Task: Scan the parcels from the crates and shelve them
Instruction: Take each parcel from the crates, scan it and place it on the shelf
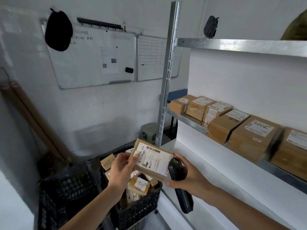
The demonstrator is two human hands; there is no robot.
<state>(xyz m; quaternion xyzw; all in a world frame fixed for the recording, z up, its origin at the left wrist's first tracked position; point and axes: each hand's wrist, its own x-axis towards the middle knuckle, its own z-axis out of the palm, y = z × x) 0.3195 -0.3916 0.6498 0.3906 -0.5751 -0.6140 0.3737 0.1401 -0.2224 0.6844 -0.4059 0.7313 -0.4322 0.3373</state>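
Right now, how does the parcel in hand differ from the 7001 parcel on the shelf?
The held parcel is pinched in the left hand above the black crate; the 7001 parcel rests in the shelf row. The held one looks flatter, and its label covers most of its face. Both are brown cardboard with white labels.

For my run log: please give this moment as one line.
left hand: holds parcel | right hand: holds scanner | crate: parcels left

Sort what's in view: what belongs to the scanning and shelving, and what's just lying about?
Job: parcel held by left hand; scanner in right hand; crate of parcels; shelf with shelved boxes.
Lying about: whiteboard, stool, black bag.
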